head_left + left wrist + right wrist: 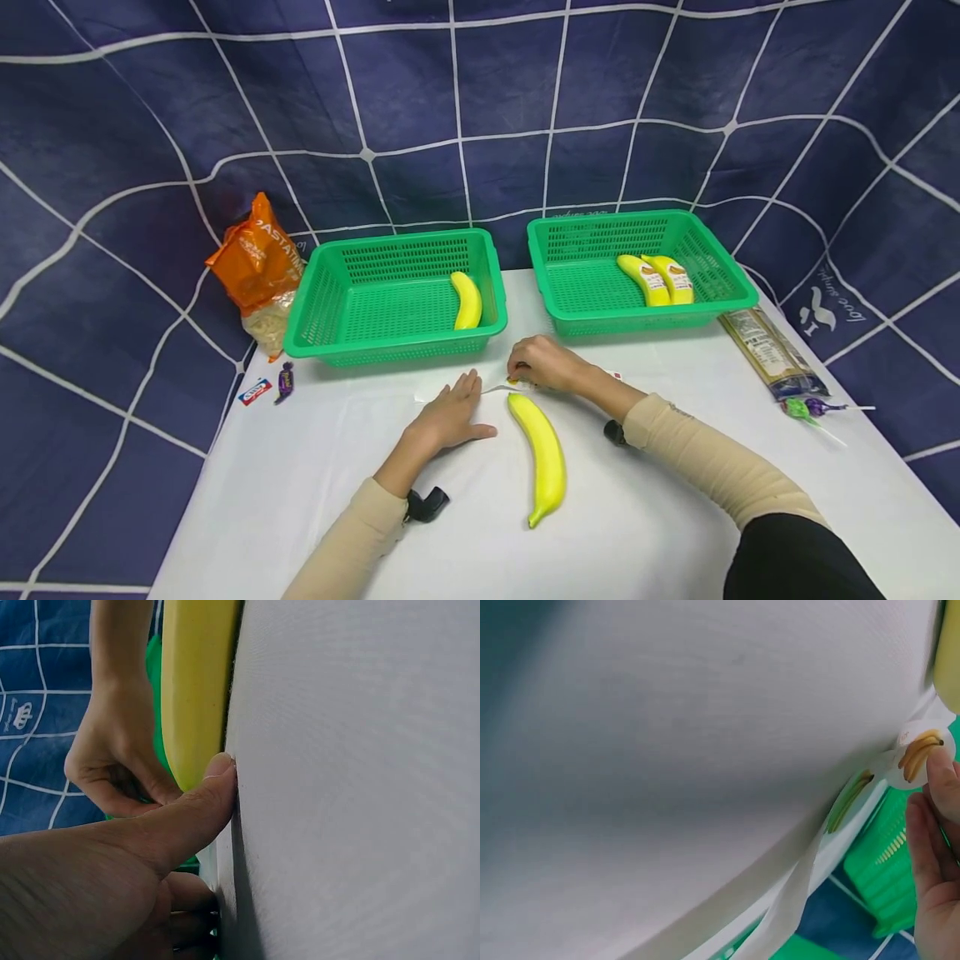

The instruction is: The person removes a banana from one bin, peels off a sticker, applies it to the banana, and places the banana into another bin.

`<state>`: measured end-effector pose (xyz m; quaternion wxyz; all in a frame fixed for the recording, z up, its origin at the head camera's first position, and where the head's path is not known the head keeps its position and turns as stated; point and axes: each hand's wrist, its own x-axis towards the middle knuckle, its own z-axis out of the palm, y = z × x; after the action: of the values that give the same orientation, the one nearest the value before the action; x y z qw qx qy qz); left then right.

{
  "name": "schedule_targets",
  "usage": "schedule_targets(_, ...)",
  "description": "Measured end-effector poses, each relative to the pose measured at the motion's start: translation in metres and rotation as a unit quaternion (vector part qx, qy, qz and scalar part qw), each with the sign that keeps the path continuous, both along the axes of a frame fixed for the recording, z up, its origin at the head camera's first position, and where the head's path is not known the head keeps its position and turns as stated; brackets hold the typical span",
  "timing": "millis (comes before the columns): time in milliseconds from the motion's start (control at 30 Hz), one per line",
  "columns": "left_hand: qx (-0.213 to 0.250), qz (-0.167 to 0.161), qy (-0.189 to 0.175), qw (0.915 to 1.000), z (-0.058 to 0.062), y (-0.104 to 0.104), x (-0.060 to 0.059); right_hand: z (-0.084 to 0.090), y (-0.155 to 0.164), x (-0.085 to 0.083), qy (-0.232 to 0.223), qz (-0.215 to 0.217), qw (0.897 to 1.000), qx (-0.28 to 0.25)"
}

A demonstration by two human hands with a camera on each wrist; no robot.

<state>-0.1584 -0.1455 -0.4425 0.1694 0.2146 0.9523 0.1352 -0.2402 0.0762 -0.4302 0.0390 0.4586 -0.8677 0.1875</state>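
My right hand (553,364) pinches a round white sticker with a banana picture (913,759) between thumb and fingers. The sticker is at a white label strip (784,915), which carries another banana sticker (849,802) and lifts off the table in the right wrist view. My left hand (447,414) rests with straight fingers over the strip's left part, thumb out to the side. Between my forearms a yellow banana (549,462) lies on the white table, its upper end near both hands. The left wrist view shows the left thumb (199,810) overlapping that banana's end.
A left green basket (401,346) holds one banana (468,302); a right green basket (652,318) holds two labelled bananas (667,282). An orange pasta bag (258,258) and small candies (285,382) are at left. A flat packet (776,354) and lollipops (806,407) lie at right.
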Motion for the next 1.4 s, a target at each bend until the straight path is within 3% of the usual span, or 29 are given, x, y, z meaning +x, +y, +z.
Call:
schedule_targets(200, -0.013, 0.000, 0.009, 0.9999, 0.001, 0.000, -0.001, 0.004, 0.011, 0.006, -0.002, -0.013, 1.000, -0.012)
schedule_targets(400, 0.000, 0.005, 0.014, 0.9999, 0.002, -0.001, -0.001, 0.012, 0.021, 0.011, -0.025, -0.045, 0.998, -0.043)
schedule_targets(700, 0.017, 0.021, 0.013, 0.9996, 0.001, -0.003, 0.000, 0.021, 0.040, 0.020, -0.014, -0.074, 0.993, -0.086)
schedule_targets(867, 0.019, 0.032, 0.008, 0.9993, 0.001, -0.003, 0.000, 0.029, 0.050, 0.024, -0.037, -0.106, 0.989, -0.101)
schedule_targets(967, 0.018, 0.035, 0.012, 0.9991, 0.000, -0.002, -0.001, 0.037, 0.056, 0.026, -0.082, -0.143, 0.980, -0.115)
schedule_targets(1133, 0.030, 0.040, 0.023, 0.9985, -0.003, -0.003, -0.002, 0.047, 0.061, 0.026, -0.192, -0.199, 0.952, -0.129)
schedule_targets(1400, 0.063, 0.038, 0.025, 0.9970, -0.004, -0.008, -0.004, 0.055, 0.065, 0.027, -0.326, -0.187, 0.919, -0.117)
